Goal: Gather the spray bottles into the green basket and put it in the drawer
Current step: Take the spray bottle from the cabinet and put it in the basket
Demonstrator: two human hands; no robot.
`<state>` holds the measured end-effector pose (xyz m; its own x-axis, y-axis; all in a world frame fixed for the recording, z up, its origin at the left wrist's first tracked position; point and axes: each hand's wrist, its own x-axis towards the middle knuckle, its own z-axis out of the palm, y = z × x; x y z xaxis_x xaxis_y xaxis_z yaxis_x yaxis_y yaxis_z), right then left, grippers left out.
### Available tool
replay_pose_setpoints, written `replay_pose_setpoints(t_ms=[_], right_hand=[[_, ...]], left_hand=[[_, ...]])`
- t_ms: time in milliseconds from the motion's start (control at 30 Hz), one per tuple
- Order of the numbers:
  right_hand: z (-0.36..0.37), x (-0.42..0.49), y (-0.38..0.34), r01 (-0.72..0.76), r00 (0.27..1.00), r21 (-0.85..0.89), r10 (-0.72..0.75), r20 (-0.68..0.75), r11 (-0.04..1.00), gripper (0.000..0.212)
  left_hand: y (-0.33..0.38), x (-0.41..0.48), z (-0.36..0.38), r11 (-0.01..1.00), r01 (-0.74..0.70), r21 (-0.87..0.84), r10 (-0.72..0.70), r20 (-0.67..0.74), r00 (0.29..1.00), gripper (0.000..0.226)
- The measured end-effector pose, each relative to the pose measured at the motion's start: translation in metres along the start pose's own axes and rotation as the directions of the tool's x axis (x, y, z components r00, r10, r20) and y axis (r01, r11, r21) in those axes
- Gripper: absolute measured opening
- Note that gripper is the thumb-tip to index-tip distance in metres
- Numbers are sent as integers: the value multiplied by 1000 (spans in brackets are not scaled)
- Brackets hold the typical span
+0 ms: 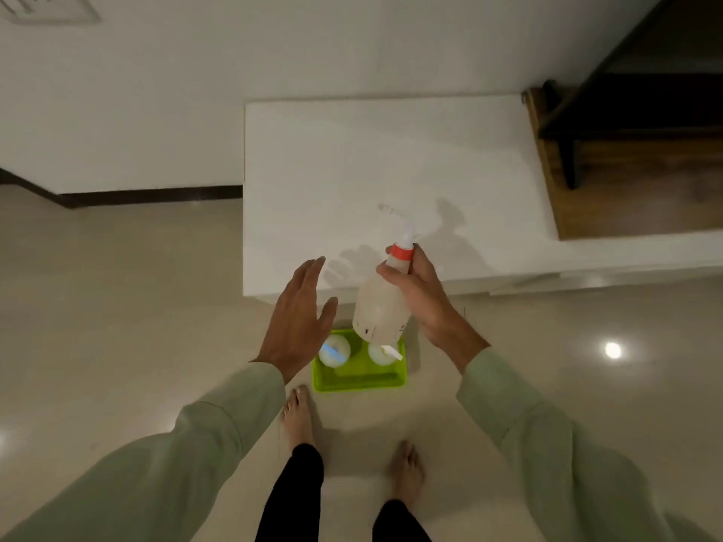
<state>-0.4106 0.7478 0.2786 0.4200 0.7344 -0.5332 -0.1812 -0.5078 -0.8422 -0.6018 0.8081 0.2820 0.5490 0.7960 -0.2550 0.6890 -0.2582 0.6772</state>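
Observation:
My right hand grips the neck of a translucent spray bottle with an orange collar and white nozzle, held in the air above the green basket. The basket sits on the floor in front of my feet. Two white spray bottles stand in it: one with a blue top on the left, one on the right, partly hidden by the held bottle. My left hand hovers open, fingers spread, just left of the held bottle and over the basket's left side.
A white cabinet top stands directly ahead, its front edge just beyond the basket. A wooden surface with a dark frame lies at the right. Glossy beige floor spreads around my bare feet. No drawer shows.

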Motion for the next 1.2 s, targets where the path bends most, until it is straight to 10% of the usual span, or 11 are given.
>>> replay_pose_setpoints(t_ms=[400,833,1200], right_hand=[[6,-65,217,-24,956,-112,-10,-295,993,33],[62,11,356,13,926,-4,-14,-378,1000,29],[82,27,419,-5,924,-306,-113,-366,952,31]], left_hand=[[-60,-100,130,984,179,19,-180,86,980,61],[-183,-83,214,973,229,43,-231,75,970,62],[-218,-70,249,963,269,21,-270,85,959,63]])
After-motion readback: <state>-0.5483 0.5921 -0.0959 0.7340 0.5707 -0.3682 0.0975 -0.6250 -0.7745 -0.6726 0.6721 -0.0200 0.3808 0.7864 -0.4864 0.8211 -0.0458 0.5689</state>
